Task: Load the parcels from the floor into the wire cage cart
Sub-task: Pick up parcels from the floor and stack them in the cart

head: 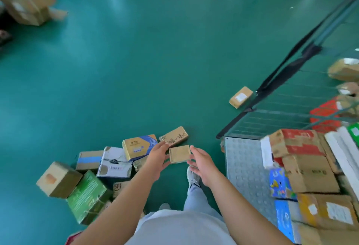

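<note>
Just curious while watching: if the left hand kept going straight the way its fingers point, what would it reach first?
Probably the tan cardboard box with dark printed writing lying on the green floor. The left hand has fingertips pointing up toward its near edge, though depth is hard to judge here.

A small flat brown box [179,154] sits between both hands, its top face up. Just beyond it a printed brown box [174,136] lies on the green floor; left of the grip, parcels [91,174] lie heaped. To the right stands the wire cage cart [287,106], boxes [310,176] stacked inside.
</note>
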The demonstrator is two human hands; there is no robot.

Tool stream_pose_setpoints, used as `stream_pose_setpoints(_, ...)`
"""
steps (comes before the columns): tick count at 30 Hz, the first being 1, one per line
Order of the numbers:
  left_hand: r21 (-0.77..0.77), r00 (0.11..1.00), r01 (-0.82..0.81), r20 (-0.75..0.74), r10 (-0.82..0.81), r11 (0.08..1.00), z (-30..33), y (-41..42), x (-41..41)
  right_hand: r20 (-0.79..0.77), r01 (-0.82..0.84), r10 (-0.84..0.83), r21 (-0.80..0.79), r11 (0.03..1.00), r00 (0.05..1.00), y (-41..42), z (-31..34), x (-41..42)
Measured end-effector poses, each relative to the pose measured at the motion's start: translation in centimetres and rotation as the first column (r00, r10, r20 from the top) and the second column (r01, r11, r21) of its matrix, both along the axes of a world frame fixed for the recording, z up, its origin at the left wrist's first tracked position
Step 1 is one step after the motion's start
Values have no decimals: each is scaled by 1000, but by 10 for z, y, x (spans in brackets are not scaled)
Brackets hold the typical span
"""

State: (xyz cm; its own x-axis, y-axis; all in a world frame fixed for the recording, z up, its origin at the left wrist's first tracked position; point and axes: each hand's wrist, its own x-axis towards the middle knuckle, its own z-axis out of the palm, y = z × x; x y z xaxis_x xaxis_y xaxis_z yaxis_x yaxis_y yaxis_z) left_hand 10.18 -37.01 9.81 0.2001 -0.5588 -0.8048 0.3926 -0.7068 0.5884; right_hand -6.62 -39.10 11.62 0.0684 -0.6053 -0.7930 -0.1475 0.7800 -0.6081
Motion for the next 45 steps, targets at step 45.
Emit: stream_pose_setpoints(45,410,659,-712,110,744,571,-341,-3,262,-139,-911,948,266,314,287,-179,-358,349)
